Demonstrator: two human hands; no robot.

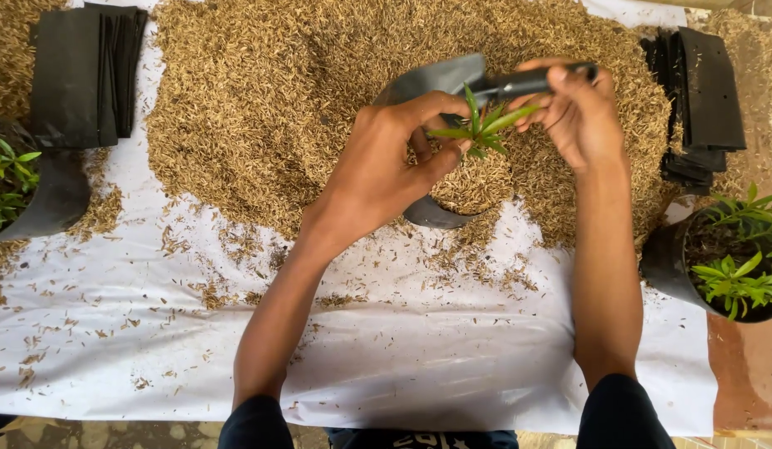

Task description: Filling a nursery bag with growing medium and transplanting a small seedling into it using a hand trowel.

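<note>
I see my left hand (386, 170) curled over the mouth of a black plastic grow bag (440, 212), its grip narrow, thumb and fingers pinched around the base of a small green seedling (483, 126). The seedling stands upright in the middle of the bag, its narrow leaves fanning out between my 2 hands. The bag is filled nearly to the brim with tan rice husk, and it sits at the near edge of a broad husk pile (319, 91) spread across a white sheet (427, 366).

My right hand (579, 108) is closed on the far rim of the same bag, fingers folded over the black plastic and pulling that edge up and outward. Both hands touch the bag; only the left touches the plant.

To my far left, another dark bag (57, 195) holds leafy green seedlings (7, 179), with husk scattered around its base. To my far right, a round dark pot (677, 266) carries 2 or more similar seedlings (739, 278) in dark soil. A stack of flat, empty black bags (82, 75) lies at the upper left, touching the pile's edge, and a second stack (706, 100) lies at the upper right. Loose husk grains dot the sheet nearer to me.
</note>
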